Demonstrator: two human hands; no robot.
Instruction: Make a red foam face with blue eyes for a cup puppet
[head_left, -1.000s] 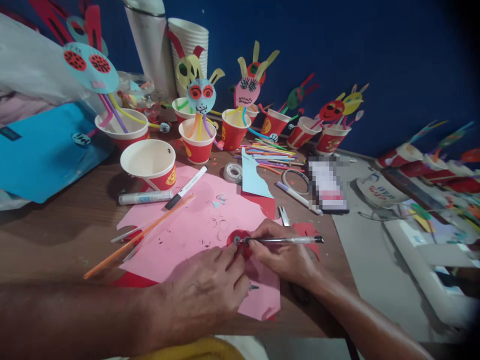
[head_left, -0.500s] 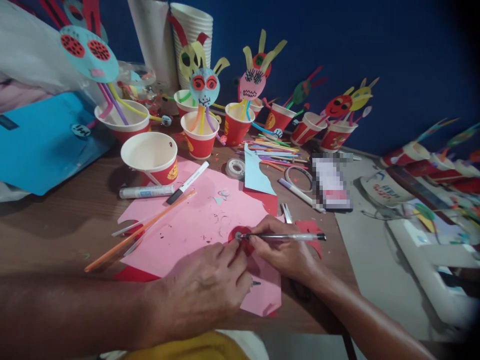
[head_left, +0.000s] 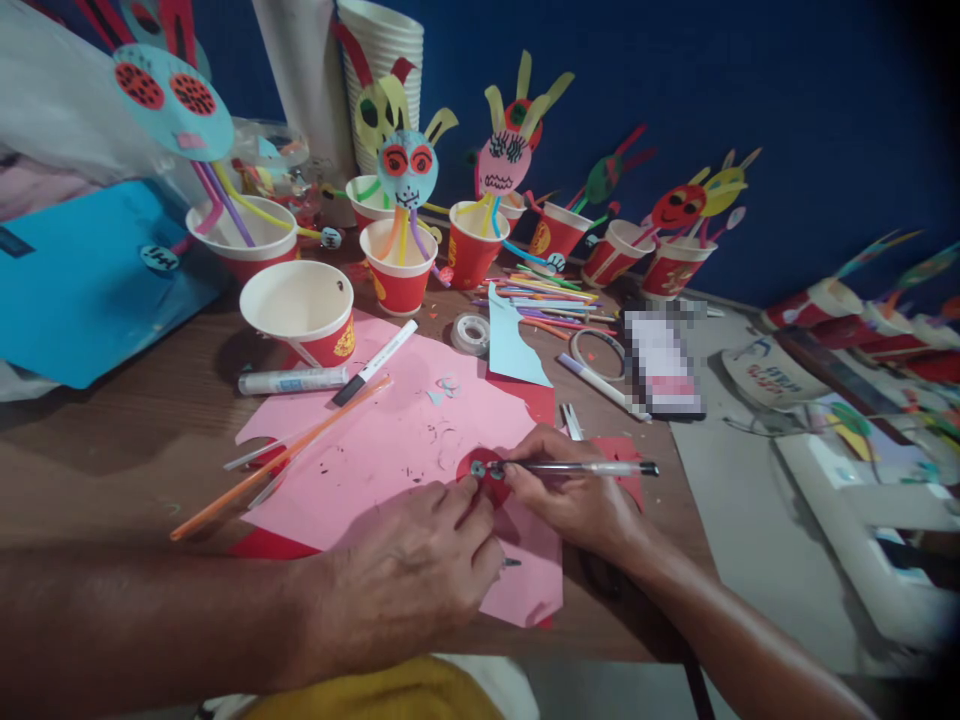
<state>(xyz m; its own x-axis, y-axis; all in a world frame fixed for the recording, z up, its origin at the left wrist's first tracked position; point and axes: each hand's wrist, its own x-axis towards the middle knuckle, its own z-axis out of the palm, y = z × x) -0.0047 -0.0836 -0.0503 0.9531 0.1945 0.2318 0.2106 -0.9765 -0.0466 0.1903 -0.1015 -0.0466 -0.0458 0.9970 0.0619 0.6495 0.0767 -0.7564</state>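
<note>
My right hand point(head_left: 574, 500) is closed on a slim black-and-clear pen point(head_left: 600, 468), held nearly level. The pen's tip is over a small red paper disc point(head_left: 466, 465) that bears two small grey-green pieces. Fingertips of my left hand point(head_left: 416, 565) press on the disc's lower edge, and a pointed dark tip pokes out beside that hand; whatever it belongs to is hidden under the palm. Beneath the disc lies a cut pink paper sheet point(head_left: 390, 430) with dark scraps on it.
An empty paper cup point(head_left: 296, 300), a marker point(head_left: 375, 362) and an orange straw point(head_left: 277, 460) are at the left. Cups with paper faces point(head_left: 407, 170) line the back. Tape point(head_left: 471, 334), loose straws point(head_left: 555, 300), scissors point(head_left: 572, 422) and a phone point(head_left: 664, 365) lie beyond my right hand.
The pen tip has shifted slightly right and up across the red disc, and both grey-green pieces now show. My left hand has stayed nearly still.
</note>
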